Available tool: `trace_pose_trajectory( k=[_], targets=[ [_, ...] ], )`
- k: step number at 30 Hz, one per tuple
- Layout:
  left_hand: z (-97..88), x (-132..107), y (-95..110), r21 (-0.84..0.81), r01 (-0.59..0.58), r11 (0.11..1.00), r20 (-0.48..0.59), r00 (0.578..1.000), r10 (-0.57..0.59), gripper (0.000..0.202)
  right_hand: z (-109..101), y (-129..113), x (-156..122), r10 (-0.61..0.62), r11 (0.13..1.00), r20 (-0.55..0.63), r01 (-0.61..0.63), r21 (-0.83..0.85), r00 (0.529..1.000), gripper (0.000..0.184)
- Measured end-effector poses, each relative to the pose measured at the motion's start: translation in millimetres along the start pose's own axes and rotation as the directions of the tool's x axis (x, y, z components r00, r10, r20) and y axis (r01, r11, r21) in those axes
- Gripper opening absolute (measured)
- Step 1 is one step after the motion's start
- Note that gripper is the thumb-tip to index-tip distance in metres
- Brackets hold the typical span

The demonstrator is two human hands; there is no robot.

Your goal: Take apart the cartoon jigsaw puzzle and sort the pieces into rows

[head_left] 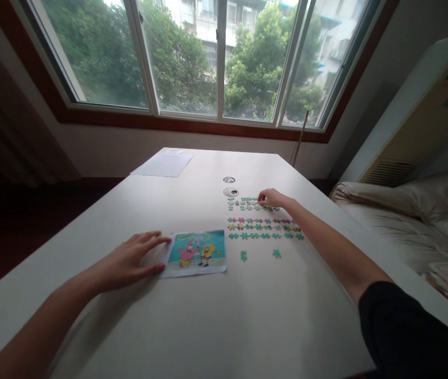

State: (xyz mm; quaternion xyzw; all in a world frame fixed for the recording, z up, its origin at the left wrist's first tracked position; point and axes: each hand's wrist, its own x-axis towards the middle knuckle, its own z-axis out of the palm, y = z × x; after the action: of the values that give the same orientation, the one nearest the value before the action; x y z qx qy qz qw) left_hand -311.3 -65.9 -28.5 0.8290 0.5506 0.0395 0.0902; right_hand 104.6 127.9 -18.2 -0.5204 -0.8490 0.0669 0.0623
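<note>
My left hand lies with its fingers spread at the left edge of a picture sheet of cartoon figures on a teal ground, fingertips touching its white border. Over the far rows of small jigsaw pieces, my right hand is closed in a pinch on a puzzle piece, which the fingers mostly cover. Nearer rows of green, pink and yellow puzzle pieces are lined up right of the picture. Two loose pieces sit apart in front of them: a green one and another green one.
Two round, flat items, one behind the other, lie beyond the puzzle rows. White paper rests at the far left of the white table. A pale sofa is on the right; a thin stick leans by the window.
</note>
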Motion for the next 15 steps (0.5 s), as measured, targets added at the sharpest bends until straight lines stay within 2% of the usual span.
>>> trace_pose_trajectory(
  k=[4,7,9,10,12,13,15],
  targets=[
    [0.7,0.0,-0.8,-0.001,-0.009,1.000,0.002,1.000,0.009,0.060,-6.4,-9.1,-5.1,0.004,1.000,-0.045,-0.003,0.019,0.999,0.009],
    [0.8,-0.6,-1.1,-0.004,-0.013,1.000,0.001,1.000,0.013,0.059,-10.3,-31.9,-22.1,-0.037,0.998,-0.091,0.042,0.051,0.995,0.013],
    [0.9,-1.1,-1.3,-0.004,-0.016,1.000,-0.001,1.000,0.016,0.059,-10.3,-57.8,-44.1,-0.097,0.989,-0.117,0.109,0.098,0.988,0.021],
    [0.9,-1.3,-1.4,-0.004,-0.015,1.000,-0.004,1.000,0.015,0.059,-9.5,-73.0,-58.3,-0.173,0.965,-0.122,0.193,0.180,0.977,0.024],
    [0.8,-1.7,-1.1,-0.001,-0.011,1.000,-0.011,1.000,0.011,0.059,-6.1,-104.0,-90.5,-0.263,0.900,-0.102,0.282,0.332,0.959,0.017],
    [0.6,-1.9,-0.7,0.001,-0.010,1.000,-0.012,1.000,0.010,0.059,-3.8,-118.1,-106.9,-0.292,0.869,-0.075,0.297,0.396,0.954,0.016],
    [-0.1,-1.9,0.7,0.006,-0.009,1.000,-0.007,1.000,0.009,0.059,1.4,-140.2,-136.5,-0.305,0.818,0.027,0.247,0.519,0.952,0.014]
  ],
)
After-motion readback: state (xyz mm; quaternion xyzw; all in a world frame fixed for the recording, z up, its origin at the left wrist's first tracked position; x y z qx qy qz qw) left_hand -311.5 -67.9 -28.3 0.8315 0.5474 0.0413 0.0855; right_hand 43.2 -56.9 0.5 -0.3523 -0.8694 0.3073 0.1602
